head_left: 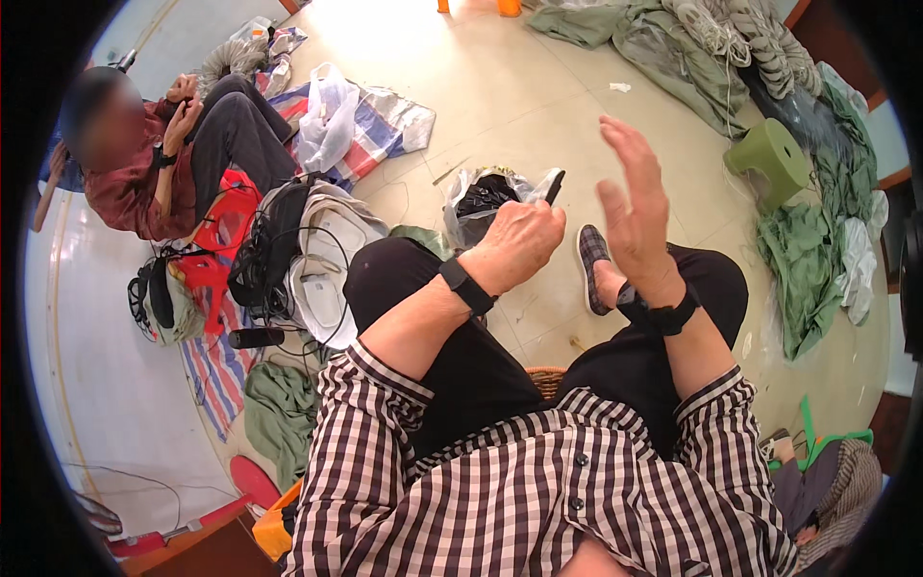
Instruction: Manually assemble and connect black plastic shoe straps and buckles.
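Note:
My left hand is closed in front of my left knee. A slim black object sticks up from its fingers; most of it is hidden and I cannot tell its kind. My right hand is raised over my right knee, its fingers stretched out and slightly blurred, with nothing in it. Just beyond my left hand, a clear plastic bag with black material inside stands on the floor. Both my wrists wear black bands.
Another person sits at the left, hands raised. Beside them lie a striped woven sheet, a red item and tangled black cables. To the right stand a green stool and heaped green cloth. A wicker seat shows beneath me.

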